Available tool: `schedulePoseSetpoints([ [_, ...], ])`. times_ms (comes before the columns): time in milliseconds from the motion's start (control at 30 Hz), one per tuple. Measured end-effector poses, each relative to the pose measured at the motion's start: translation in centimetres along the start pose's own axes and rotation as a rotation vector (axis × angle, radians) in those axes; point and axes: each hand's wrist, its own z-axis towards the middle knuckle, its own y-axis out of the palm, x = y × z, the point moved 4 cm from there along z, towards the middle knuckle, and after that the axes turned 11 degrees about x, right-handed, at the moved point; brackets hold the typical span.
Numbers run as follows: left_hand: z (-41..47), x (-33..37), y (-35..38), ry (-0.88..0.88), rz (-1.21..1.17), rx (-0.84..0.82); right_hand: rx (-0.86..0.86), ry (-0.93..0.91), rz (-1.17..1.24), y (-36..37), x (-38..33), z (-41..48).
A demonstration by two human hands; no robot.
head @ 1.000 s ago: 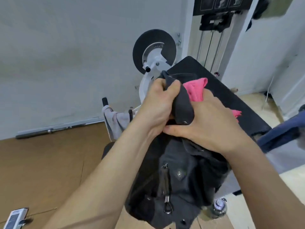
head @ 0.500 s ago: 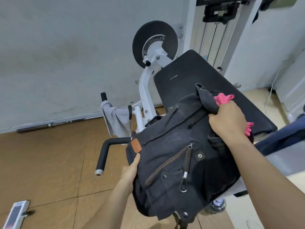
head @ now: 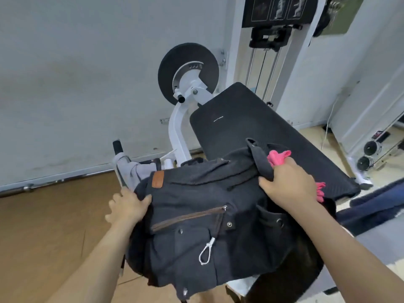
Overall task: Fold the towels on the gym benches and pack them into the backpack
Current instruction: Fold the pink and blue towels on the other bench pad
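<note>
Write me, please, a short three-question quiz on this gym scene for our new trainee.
1. True or false: the pink towel lies spread flat on the floor, far from the backpack.
2. Pick one: the grey towel hangs over A) a machine handle, B) the weight plate, C) the bench pad.
3. Short answer: which hand holds the backpack at the side nearest its brown patch?

Key: 1 false, it sticks out at the backpack's mouth; 2 A; 3 the left hand.
</note>
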Motion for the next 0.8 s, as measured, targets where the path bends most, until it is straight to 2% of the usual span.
schedulePoseSetpoints([
  [33, -0.2, -0.4, 1.5, 0.035, 0.097, -0.056, -0.023, -0.014, -0.028, 0.0, -0.8, 0.1],
  [67, -0.7, -0.1, 2.3, 0.135, 0.123, -0.037, -0.058, -0.022, -0.033, 0.0, -1.5, 0.2],
  [100, -1.7, 1.1, 2.4, 0.281, 0.046, 0.029, -0.106, -0.027, -0.030, 0.0, -2.0, 0.3],
  [133, -3.2, 2.9, 2.0, 0.428, -0.127, 0.075, -0.156, -0.040, -0.025, 0.1, -2.3, 0.4],
  [167, -5.1, 4.8, 1.1, 0.529, -0.372, 0.054, -0.215, -0.049, -0.012, 0.1, -2.4, 0.6],
  [233, -9.2, 9.3, -1.6, 0.622, -0.784, -0.119, -0.311, -0.015, 0.045, -0.1, -2.1, 1.0],
  [267, -11.0, 11.9, -2.6, 0.675, -0.852, -0.221, -0.334, 0.028, 0.096, -0.4, -1.9, 1.3],
  [367, -14.6, 17.8, -1.2, 0.747, -0.714, -0.535, -0.361, 0.160, 0.351, -1.1, -1.2, 1.9],
  [400, -15.1, 18.8, -0.1, 0.753, -0.658, -0.586, -0.365, 0.171, 0.388, -1.1, -1.1, 1.9],
  [433, -15.3, 19.3, 0.7, 0.772, -0.631, -0.594, -0.359, 0.152, 0.369, -1.0, -1.0, 1.8],
  [500, -14.4, 18.7, 1.0, 0.746, -0.706, -0.560, -0.311, 0.084, 0.145, -0.6, -0.6, 1.6],
  [567, -11.7, 16.5, 0.7, 0.611, -0.805, -0.458, -0.253, 0.024, -0.077, -0.1, -0.3, 1.3],
  [633, -7.9, 13.5, 0.9, 0.440, -0.762, -0.395, -0.214, -0.031, -0.202, 0.6, 0.1, 1.1],
  [700, -5.4, 11.0, 1.9, 0.389, -0.518, -0.376, -0.209, -0.049, -0.271, 1.6, 0.7, 1.0],
  [800, -6.6, 9.9, 3.3, 0.602, 0.043, -0.316, -0.199, 0.016, -0.221, 2.3, 1.6, 1.1],
])
